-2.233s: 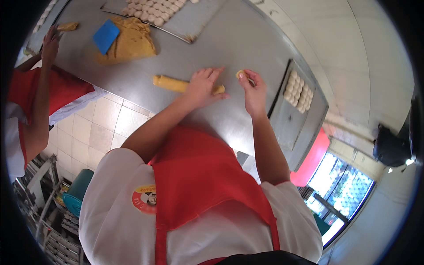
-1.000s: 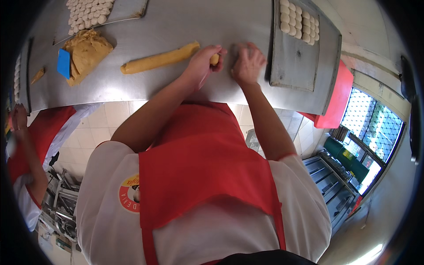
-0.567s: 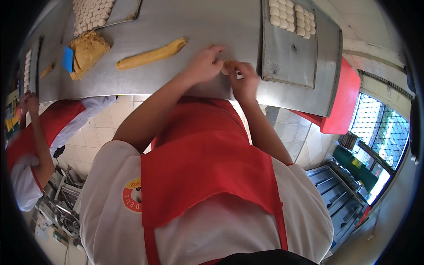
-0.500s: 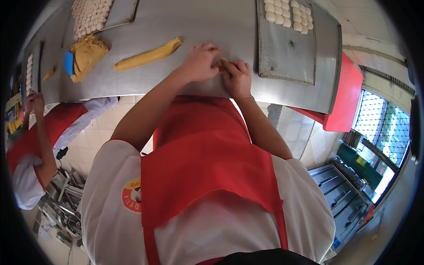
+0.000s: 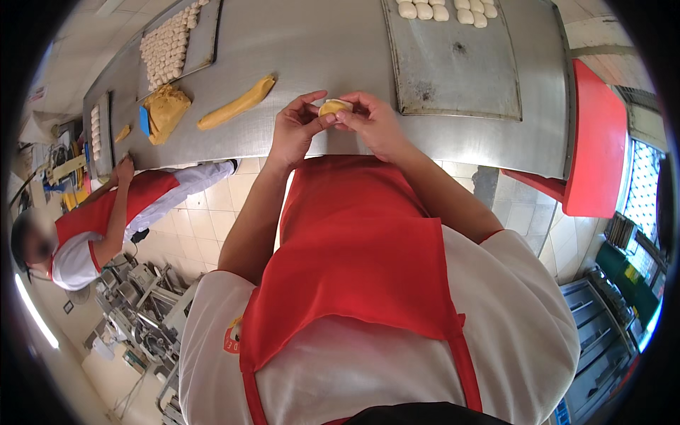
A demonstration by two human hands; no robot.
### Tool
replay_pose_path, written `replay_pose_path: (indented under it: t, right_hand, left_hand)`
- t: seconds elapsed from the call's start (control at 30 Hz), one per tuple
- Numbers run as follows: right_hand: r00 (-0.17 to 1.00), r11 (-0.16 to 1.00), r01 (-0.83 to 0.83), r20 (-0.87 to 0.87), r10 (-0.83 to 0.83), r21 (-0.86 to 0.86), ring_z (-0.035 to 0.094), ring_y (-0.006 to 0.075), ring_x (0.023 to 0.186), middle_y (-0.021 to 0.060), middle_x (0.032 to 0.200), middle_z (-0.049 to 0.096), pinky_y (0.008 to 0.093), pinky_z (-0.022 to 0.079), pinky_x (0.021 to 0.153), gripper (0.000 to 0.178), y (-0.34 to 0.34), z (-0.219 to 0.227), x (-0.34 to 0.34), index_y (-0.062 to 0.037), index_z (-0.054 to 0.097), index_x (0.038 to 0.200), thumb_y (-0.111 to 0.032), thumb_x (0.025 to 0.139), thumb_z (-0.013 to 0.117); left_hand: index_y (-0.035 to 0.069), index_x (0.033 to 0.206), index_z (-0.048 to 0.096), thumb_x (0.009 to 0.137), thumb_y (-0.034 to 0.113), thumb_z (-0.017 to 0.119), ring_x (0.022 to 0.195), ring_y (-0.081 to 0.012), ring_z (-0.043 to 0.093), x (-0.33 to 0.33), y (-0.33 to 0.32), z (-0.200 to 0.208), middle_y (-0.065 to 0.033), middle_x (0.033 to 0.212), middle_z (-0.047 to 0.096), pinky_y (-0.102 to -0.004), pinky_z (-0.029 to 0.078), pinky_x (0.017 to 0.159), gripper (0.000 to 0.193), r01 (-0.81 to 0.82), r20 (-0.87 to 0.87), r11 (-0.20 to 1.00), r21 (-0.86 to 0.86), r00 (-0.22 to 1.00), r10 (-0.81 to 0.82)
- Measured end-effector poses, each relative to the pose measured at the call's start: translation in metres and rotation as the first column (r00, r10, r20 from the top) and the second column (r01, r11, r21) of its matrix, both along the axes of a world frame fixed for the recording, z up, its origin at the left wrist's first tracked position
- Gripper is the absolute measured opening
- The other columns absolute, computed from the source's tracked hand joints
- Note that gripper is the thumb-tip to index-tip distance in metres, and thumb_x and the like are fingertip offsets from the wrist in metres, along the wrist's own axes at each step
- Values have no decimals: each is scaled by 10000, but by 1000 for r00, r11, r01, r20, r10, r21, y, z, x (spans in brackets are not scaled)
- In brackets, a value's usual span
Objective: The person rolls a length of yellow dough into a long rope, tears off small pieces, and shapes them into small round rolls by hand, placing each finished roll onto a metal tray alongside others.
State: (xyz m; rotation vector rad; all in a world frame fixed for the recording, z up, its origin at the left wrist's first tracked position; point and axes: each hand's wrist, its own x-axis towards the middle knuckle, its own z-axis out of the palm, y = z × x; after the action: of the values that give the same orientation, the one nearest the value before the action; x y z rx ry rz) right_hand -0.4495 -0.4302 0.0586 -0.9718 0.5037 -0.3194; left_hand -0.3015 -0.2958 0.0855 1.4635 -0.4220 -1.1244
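Note:
Between my two hands, a small piece of white dough with yellow filling on it (image 5: 333, 108) is held above the metal table (image 5: 326, 42). My left hand (image 5: 292, 133) pinches its left side, the thumb pressed to the yellow part and the fingers curled behind. From the other side my right hand (image 5: 375, 125) grips the same piece between thumb and fingers. To the left lies a long roll of yellow filling (image 5: 237, 104). Beyond it sits a larger yellow mound (image 5: 168, 117) with a blue scraper (image 5: 144, 121) against it.
A dark baking tray (image 5: 453, 78) at the right carries rows of white dough balls (image 5: 423, 10) at its far end. Another tray (image 5: 204, 44) at the far left holds many small dough pieces (image 5: 167, 53). A co-worker in a red apron (image 5: 134, 198) stands at the table's left end.
My hands have come together around the dough piece, which now shows its yellow filling. My left hand has turned, thumb toward the piece. The whole view has shifted slightly.

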Motion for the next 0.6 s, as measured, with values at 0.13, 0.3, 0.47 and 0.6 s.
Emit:
replay_pose_path:
  t: [0.13,0.3,0.47,0.6]
  right_hand:
    - [997,979,-75,-49,67,-189,724,156,987,107,1141,726,295,639,860,237,-12,1,-8,32,660,1251,-49,1032,696]
    - [984,929,-118,-168,62,-351,747,189,989,112,1121,740,304,648,841,249,-14,7,-10,36,673,1279,-10,1034,667]
    - [989,714,69,-44,-138,-697,771,271,830,156,993,764,341,615,743,276,-24,11,-19,-30,747,1227,-30,953,712]
    - [990,558,38,-46,-136,-829,743,289,805,158,1046,729,360,600,727,287,-22,15,-21,-44,766,1214,-27,932,721]
  left_hand:
    - [-65,1426,617,993,47,737,1207,-202,686,-12,-5,14,-135,1264,733,-335,524,1098,463,60,-243,997,-47,967,-70]
    - [-89,1296,716,1009,79,723,1010,-193,762,-26,-13,17,-152,1105,798,-312,601,942,332,14,278,998,65,960,-31]
    - [-99,1309,703,1001,48,732,1016,-216,775,-36,-33,25,-152,1114,791,-324,627,905,342,-2,434,992,123,900,-52]
    - [-98,1323,689,1027,120,734,1037,-217,772,-16,-35,26,-165,1148,776,-326,628,935,370,120,250,987,106,958,-143]
